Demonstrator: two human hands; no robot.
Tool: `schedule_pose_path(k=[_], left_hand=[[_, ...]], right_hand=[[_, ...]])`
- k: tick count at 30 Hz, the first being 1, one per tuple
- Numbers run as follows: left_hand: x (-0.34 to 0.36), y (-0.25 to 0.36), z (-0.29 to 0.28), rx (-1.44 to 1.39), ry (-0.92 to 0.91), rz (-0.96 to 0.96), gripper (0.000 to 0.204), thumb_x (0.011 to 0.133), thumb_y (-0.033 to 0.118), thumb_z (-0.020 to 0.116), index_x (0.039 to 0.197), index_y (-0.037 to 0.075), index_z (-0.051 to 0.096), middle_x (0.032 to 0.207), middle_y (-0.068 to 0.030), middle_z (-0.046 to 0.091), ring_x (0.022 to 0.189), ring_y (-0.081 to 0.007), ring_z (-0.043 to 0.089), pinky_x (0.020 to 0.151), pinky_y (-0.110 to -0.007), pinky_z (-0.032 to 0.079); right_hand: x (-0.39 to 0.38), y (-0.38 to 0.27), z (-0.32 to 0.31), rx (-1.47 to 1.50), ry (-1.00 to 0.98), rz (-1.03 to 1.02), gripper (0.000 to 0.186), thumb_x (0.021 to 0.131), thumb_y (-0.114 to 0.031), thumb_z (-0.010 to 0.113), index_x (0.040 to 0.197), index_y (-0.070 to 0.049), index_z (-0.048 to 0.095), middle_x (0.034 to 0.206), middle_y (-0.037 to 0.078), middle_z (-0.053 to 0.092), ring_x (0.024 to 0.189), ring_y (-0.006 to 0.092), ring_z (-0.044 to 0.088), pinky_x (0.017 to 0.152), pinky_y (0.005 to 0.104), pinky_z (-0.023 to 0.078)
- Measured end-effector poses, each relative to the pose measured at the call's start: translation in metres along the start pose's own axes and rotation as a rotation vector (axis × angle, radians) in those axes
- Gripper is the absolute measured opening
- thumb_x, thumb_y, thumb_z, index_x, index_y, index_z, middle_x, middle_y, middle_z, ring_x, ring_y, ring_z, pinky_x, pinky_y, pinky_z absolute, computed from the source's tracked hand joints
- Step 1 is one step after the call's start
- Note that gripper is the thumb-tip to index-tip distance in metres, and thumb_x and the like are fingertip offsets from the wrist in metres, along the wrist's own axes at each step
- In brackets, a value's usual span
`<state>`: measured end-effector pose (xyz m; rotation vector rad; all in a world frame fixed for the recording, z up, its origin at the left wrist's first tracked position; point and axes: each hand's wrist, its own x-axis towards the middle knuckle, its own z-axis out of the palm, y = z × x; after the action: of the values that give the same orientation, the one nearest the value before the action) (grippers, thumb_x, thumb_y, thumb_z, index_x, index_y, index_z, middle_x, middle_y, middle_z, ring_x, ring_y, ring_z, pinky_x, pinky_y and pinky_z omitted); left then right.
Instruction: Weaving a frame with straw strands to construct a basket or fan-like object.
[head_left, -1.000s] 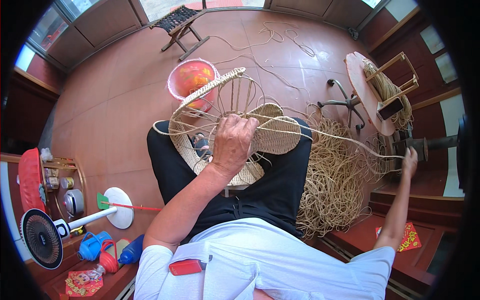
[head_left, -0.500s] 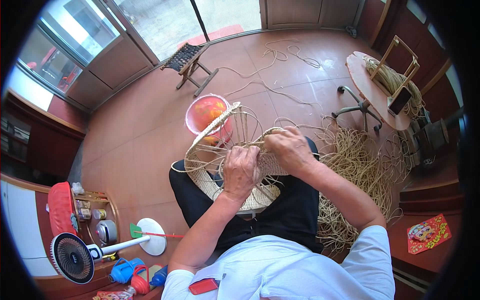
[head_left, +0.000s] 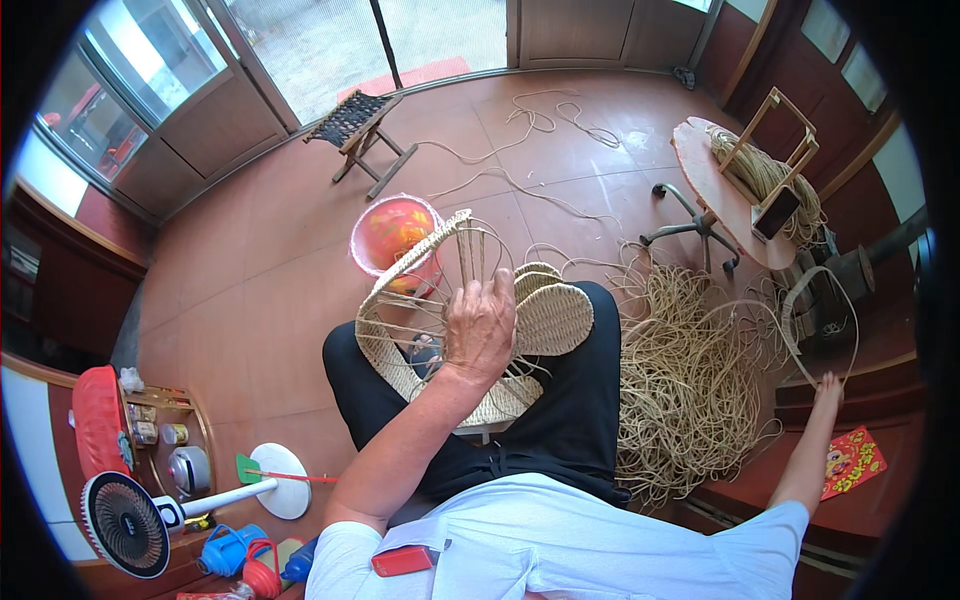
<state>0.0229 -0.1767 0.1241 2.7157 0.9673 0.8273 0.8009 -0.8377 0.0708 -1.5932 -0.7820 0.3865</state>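
Note:
Over my lap rests a woven straw piece, a curved braided band with cords strung across its inside. Oval woven lobes project from its right side. My left hand is closed on this piece near its middle, the knuckles upward; what exactly lies under the fingers is hidden. Stretched far out to the right, my right hand grips a straw cord, which loops up above the hand and trails back toward the lap. Beside my right leg lies a large tangled heap of the same cord.
Beyond my knees stands a pink-red bucket, with a folding stool farther off. A round table at far right carries coiled cord and a phone. At left are a fan and a shelf with a kettle.
My right hand has left the woven piece and swung far out to the right, drawing a cord along. The left hand stays on the piece, whose oval lobes now show.

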Motion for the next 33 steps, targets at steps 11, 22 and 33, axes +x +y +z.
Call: schedule_pose_path(k=[11,22,33], left_hand=[[0.009,0.006,-0.008,-0.331,-0.030,-0.171,0.019,0.098,0.002,0.064,0.111,0.005,0.051,0.105,-0.0224,0.062,0.087,-0.0477,0.067,0.078,-0.055,0.055],[-0.035,-0.021,-0.054,-1.351,-0.108,-0.666,0.031,0.113,0.014,0.057,0.141,0.003,0.051,0.087,-0.0017,0.067,0.063,-0.0014,0.047,0.058,-0.017,0.038],[-0.196,-0.255,-0.240,-1.081,0.449,-1.118,0.054,0.098,0.012,0.076,0.149,0.004,0.060,0.080,0.0088,0.052,0.065,-0.0003,0.047,0.061,-0.019,0.042]], right_hand=[[-0.060,0.042,0.315,-0.893,0.181,0.247,0.050,0.100,-0.035,0.074,0.139,-0.004,0.068,0.129,0.016,0.073,0.113,0.0301,0.072,0.094,0.0423,0.056],[-0.067,-0.235,0.813,-0.462,-0.270,-0.656,0.022,0.092,-0.018,0.080,0.115,-0.017,0.079,0.110,0.006,0.072,0.108,0.0287,0.067,0.098,0.0450,0.051],[-0.075,-0.219,0.849,-0.562,-0.031,-0.691,0.011,0.087,-0.020,0.079,0.093,-0.015,0.072,0.103,0.000,0.067,0.097,0.0222,0.064,0.086,0.0413,0.045]])
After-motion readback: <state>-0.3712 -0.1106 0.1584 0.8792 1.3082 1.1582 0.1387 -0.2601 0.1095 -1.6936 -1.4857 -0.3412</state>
